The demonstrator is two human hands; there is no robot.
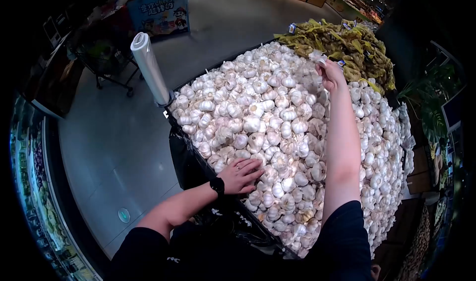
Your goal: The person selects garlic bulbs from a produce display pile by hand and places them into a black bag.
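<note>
A large heap of white garlic bulbs (267, 113) fills the black-edged display stand in front of me. My left hand (242, 176) lies on the bulbs near the stand's front left edge, fingers spread and palm down. It wears a ring, with a dark watch at the wrist. Stretched to the far side of the heap, my right hand (331, 75) is closed, thumb and fingers pinching a pale, papery piece of garlic skin (316, 56). The fingers partly hide this piece. Just beyond that hand lie yellow net bags (354, 45) with brownish contents.
A roll of clear plastic bags (149, 69) stands upright at the stand's left corner. Beyond it are a shopping cart (106, 60) and a blue printed box (159, 12). Grey floor (109, 157) runs along the left. Refrigerated shelves (47, 206) line the far left.
</note>
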